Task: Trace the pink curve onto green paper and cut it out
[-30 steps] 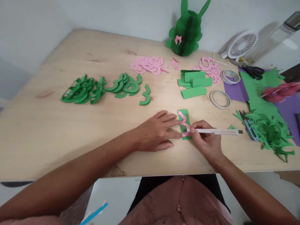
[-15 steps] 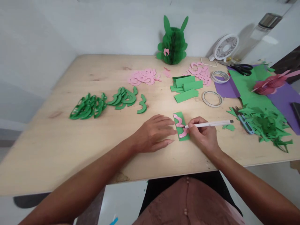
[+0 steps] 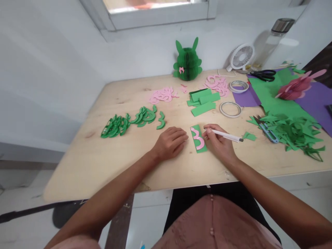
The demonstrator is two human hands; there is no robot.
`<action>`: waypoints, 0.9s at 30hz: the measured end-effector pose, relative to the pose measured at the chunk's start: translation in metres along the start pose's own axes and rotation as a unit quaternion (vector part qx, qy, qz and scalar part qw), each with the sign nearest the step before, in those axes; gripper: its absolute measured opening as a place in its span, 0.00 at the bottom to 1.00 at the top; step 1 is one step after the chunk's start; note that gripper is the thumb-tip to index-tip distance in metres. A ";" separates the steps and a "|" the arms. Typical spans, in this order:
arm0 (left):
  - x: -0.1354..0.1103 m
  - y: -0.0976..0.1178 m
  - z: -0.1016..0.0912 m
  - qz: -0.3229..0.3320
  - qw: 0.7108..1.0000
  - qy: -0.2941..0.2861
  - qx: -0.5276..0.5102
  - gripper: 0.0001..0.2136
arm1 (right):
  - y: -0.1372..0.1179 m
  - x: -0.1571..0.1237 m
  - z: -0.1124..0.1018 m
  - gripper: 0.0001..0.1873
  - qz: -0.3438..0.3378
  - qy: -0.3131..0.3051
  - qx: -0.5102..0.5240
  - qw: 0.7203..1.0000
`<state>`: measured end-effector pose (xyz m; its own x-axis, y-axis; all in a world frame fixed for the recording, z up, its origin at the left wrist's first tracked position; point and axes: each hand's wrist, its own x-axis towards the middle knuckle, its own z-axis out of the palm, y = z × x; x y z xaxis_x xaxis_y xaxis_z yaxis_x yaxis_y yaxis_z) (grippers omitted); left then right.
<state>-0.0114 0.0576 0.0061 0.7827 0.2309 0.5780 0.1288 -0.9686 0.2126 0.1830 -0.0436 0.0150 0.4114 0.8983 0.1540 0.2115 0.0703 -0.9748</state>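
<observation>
Your right hand (image 3: 220, 143) grips a slim white pen (image 3: 227, 135); left hand (image 3: 171, 142) rests empty, loosely curled, on the pale wooden table (image 3: 103, 166). Wavy pink paper piece (image 3: 202, 142) lies on a green paper rectangle (image 3: 203, 149) between them. White wall (image 3: 145, 52), grey-framed window (image 3: 160, 21) behind.

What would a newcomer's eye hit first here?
Probably the green rabbit-like paper figure, standing at the back of the table by the wall. Next, the pink wavy cutout on a green strip between the left hand and the right hand, which holds a white pen. Then the green scraps heaped at right.
</observation>
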 end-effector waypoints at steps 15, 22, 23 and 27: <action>0.026 0.022 0.009 -0.031 0.992 -0.124 0.018 0.16 | 0.005 0.001 -0.007 0.14 -0.031 -0.005 -0.026 0.999; 0.029 0.026 0.011 -0.042 0.979 -0.197 0.041 0.15 | 0.007 0.001 -0.008 0.14 -0.044 0.005 -0.022 0.999; 0.027 0.026 0.009 -0.046 0.978 -0.201 0.042 0.15 | 0.007 0.000 -0.008 0.14 -0.043 0.007 -0.018 0.999; 0.023 0.027 0.004 -0.071 0.977 -0.196 0.046 0.14 | 0.010 0.000 -0.008 0.14 -0.041 0.008 -0.009 0.999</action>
<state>0.0125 0.0367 0.0217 0.9236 0.3285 0.1975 0.2935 -0.9375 0.1867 0.1921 -0.0465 0.0069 0.4061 0.8828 0.2359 0.2602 0.1357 -0.9560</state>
